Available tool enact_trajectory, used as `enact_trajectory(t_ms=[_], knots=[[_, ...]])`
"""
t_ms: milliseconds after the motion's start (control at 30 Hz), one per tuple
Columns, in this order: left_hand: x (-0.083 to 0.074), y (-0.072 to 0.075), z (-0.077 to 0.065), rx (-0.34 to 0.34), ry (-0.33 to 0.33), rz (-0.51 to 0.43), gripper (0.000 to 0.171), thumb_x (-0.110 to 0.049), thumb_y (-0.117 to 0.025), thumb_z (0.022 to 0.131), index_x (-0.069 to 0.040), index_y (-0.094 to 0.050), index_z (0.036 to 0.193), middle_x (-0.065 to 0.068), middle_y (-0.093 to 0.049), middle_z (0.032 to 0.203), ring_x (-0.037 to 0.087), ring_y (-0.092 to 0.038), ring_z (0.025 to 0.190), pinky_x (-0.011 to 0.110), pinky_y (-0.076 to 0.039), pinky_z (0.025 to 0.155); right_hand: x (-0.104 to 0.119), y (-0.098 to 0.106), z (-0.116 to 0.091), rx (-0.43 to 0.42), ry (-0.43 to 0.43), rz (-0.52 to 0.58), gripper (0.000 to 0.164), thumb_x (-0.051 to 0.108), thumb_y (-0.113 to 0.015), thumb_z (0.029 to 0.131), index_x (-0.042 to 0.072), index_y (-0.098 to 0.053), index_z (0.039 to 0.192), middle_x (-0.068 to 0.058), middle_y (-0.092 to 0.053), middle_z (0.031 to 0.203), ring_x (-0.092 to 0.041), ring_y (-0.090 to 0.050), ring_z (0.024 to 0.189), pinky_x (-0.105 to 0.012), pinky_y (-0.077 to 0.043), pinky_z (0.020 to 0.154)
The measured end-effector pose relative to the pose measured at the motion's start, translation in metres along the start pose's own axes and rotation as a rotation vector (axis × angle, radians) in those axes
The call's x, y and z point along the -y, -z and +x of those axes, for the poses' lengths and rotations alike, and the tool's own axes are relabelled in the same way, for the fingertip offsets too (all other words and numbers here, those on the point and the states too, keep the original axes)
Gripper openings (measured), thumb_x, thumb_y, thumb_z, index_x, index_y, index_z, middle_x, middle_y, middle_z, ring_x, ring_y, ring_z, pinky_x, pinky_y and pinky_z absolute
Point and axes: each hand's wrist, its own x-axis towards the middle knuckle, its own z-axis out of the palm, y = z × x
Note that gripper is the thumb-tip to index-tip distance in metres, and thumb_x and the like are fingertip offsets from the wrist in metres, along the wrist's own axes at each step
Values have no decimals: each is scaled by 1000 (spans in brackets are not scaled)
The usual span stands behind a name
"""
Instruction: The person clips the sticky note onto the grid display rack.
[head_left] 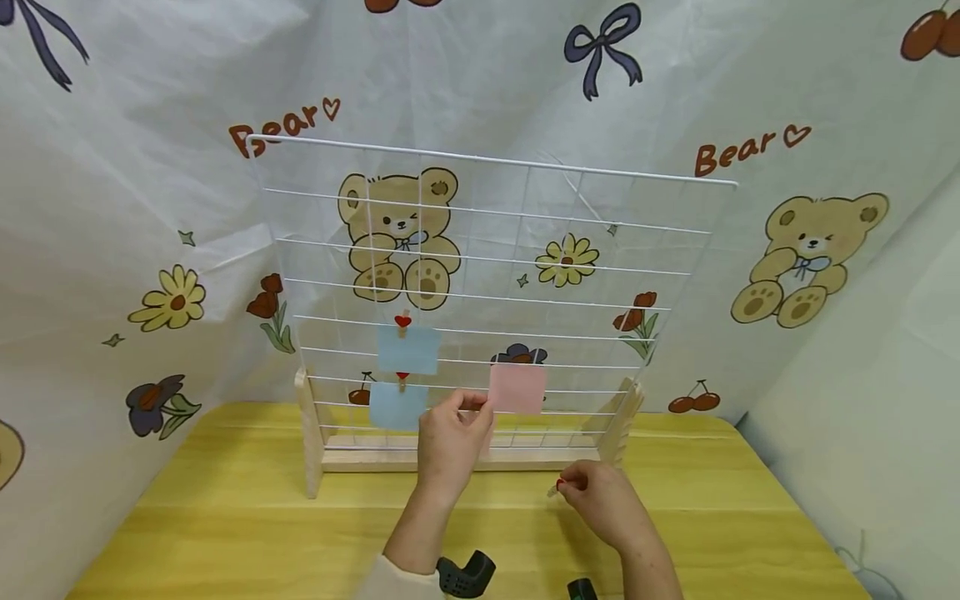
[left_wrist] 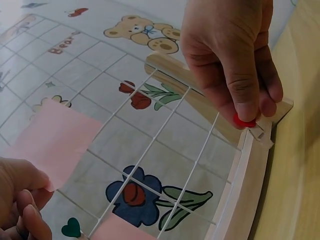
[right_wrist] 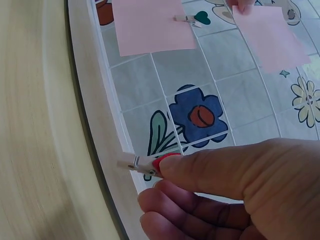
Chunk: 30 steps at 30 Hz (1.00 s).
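My left hand (head_left: 452, 437) pinches a pink paper square (head_left: 517, 389) by its lower left corner, up against the white wire grid (head_left: 487, 158). Between the thumb and fingers of my right hand (head_left: 603, 500) is a small wooden clothespin (right_wrist: 140, 165) with a red heart, held low in front of the grid's right side. A second pink paper (right_wrist: 155, 30) hangs lower on the grid under a green-heart clothespin (right_wrist: 201, 18); my left hand mostly hides it in the head view. Left of that hand hang two blue papers, an upper one (head_left: 408, 350) and a lower one (head_left: 398, 407).
Red-heart clothespins (head_left: 402, 321) hold the blue papers. The grid stands in a wooden base (head_left: 525, 460) with upright side feet on a yellow wood-grain table (head_left: 247, 533). Behind it hangs a white cloth (head_left: 480, 108) printed with bears and flowers.
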Motion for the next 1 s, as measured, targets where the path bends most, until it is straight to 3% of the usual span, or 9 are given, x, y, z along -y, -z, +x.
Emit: enact_trajectory(t_ms=[267,700,1000], knots=[[5,-3,4,-43,-31,29,6,-19,-78,91,-14,-78,92,0,-76,83,5,-54,57,21,-43,48,8,0,3,-6,34,-18,8,3,-72,91,7,-77,95,2,-75,87,-9,-63,77,-29,-53,67],[9,-4,4,-38,-22,-11,5,-18,-78,91,-13,-78,93,2,-77,87,4,-58,57,22,-43,44,25,-5,-1,-49,39,96,13,6,-70,95,4,-75,106,-4,-77,92,-11,-71,81,-27,-59,69],[8,-5,4,-45,-28,5,8,-19,-78,91,-12,-77,92,1,-77,86,2,-60,57,21,-44,44,41,-1,-7,-195,156,72,11,9,-74,92,15,-78,100,6,-68,95,-8,-67,86,-27,-59,79]])
